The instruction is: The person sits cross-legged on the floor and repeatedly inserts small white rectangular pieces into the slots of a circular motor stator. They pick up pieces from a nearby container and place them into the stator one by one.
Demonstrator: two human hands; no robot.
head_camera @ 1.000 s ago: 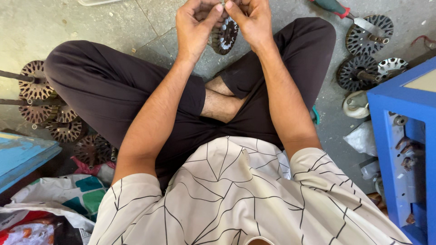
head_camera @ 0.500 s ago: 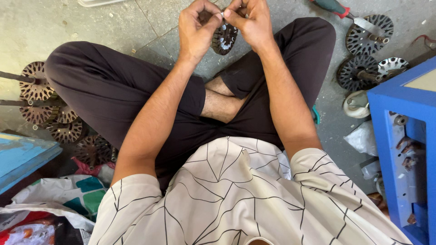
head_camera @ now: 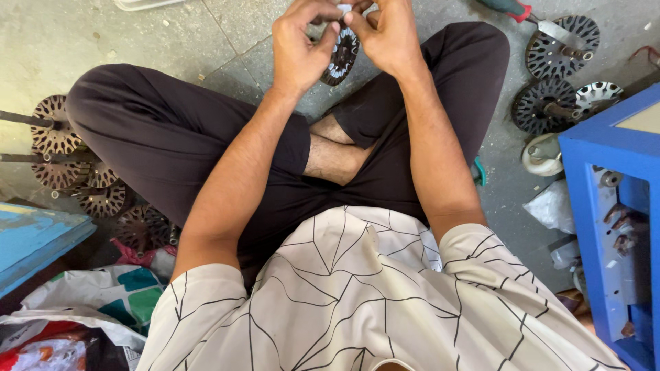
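Note:
I sit cross-legged on a concrete floor. Both hands are raised at the top of the head view, holding a round slotted metal stator disc (head_camera: 342, 56) on edge between them. My left hand (head_camera: 300, 42) grips its left side with the fingers curled. My right hand (head_camera: 387, 33) pinches at the top of the disc, where a small pale piece shows between the fingertips. The upper part of the disc and the fingertips are cut off by the frame's edge.
Several more slotted discs on shafts lie at the left (head_camera: 55, 141) and at the upper right (head_camera: 560, 45). A screwdriver with a red and green handle (head_camera: 509, 8) lies at the top. A blue metal frame (head_camera: 605, 158) stands at the right, a blue board (head_camera: 31, 240) and plastic bags (head_camera: 82, 309) at the lower left.
The hands and the disc have moved slightly up toward the frame's top edge; the fingers keep working at the disc's top. Nothing else has moved.

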